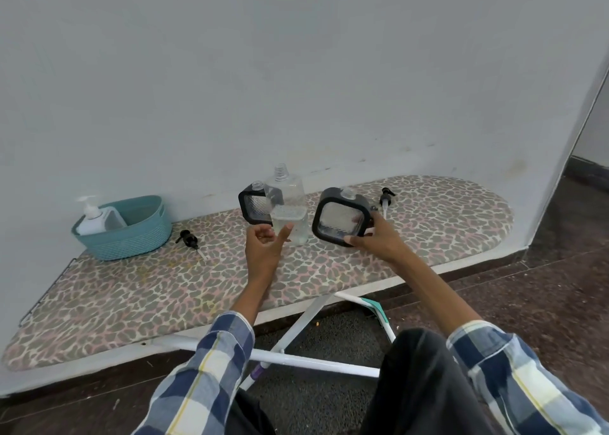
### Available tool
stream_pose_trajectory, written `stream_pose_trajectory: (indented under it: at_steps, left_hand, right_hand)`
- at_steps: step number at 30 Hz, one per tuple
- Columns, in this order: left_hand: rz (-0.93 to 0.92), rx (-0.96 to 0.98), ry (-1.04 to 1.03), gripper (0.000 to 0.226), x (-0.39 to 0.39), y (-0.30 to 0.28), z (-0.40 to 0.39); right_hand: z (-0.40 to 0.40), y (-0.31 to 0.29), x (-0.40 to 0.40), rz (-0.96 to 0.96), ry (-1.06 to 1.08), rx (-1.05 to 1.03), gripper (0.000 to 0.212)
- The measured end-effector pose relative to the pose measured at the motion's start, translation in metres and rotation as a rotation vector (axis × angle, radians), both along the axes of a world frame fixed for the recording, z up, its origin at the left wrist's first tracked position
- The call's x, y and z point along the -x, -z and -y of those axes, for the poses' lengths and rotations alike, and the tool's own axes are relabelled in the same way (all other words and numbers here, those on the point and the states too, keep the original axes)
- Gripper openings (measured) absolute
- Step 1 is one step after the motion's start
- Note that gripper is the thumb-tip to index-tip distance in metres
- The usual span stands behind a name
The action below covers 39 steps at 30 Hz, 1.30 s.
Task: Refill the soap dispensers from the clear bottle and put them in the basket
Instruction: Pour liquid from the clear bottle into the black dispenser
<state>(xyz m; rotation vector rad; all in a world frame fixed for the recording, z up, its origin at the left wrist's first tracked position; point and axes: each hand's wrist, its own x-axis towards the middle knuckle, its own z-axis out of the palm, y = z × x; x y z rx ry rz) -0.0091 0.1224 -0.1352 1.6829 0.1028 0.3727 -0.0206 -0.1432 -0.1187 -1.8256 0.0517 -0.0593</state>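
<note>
Gripping a black-framed dispenser (342, 217) in our right hand (379, 236), we keep our left hand (265, 241) loosely open beside the clear bottle (290, 204). Under the grip spreads a leopard-print board (131, 293) against a grey wall (296, 72). Far left sits the basket (131, 236). Another dispenser (257, 204) stands left; pumps (189, 239) lie loose.

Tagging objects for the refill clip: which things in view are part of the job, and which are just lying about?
Job:
- clear bottle, uncapped
- dispenser gripped by right hand
- second dispenser, near left hand
- two pump heads
- basket

Lying about:
- white pump bottle in the basket
- board frame
</note>
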Motion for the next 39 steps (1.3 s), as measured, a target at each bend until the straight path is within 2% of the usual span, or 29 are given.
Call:
stream_pose_trajectory:
  at_steps: [5,9,13,16,18,20,22,24,26,30,36,39]
  left_hand:
    - [-0.019,-0.038,0.249,0.054,0.026,-0.011,-0.007]
    - [0.016,-0.108,0.265,0.043,0.034,-0.017,-0.026]
    - [0.019,-0.116,0.147,0.046,0.029,-0.021,-0.064]
    - [-0.027,-0.133,0.043,0.053,0.024,-0.021,-0.095]
    - [-0.057,-0.146,-0.017,0.059,0.018,-0.014,-0.113]
    - [-0.079,-0.152,-0.053,0.068,0.014,-0.008,-0.122]
    - [-0.085,-0.148,-0.062,0.074,0.008,-0.003,-0.123]
    - [-0.077,-0.152,-0.054,0.077,0.002,-0.004,-0.118]
    - [-0.061,-0.18,-0.025,0.075,-0.001,-0.011,-0.109]
    - [-0.044,-0.135,0.081,0.052,-0.011,-0.014,-0.1]
    - [-0.042,-0.007,0.114,0.041,-0.034,-0.01,-0.087]
    - [-0.023,-0.013,0.129,0.04,-0.037,-0.012,-0.08]
  right_hand:
    - [-0.049,-0.006,0.012,0.046,-0.094,0.049,0.06]
    - [-0.089,-0.01,0.014,0.098,-0.148,0.085,0.06]
    - [-0.111,-0.01,0.013,0.171,-0.134,-0.065,0.054]
    - [-0.115,-0.008,0.009,0.31,0.12,-0.061,0.049]
    - [-0.113,-0.003,-0.002,0.349,0.232,-0.006,0.059]
    - [-0.113,0.002,-0.018,0.325,0.199,0.084,0.074]
    - [-0.118,0.005,-0.032,0.263,0.069,0.161,0.087]
    - [-0.125,0.007,-0.043,0.226,-0.06,0.16,0.085]
    - [-0.127,0.008,-0.051,0.233,-0.09,0.129,0.078]
    - [-0.125,0.009,-0.059,0.284,-0.05,0.093,0.075]
    - [-0.118,0.023,-0.066,0.359,0.228,0.134,0.084]
    - [-0.115,0.021,-0.066,0.381,0.311,0.08,0.077]
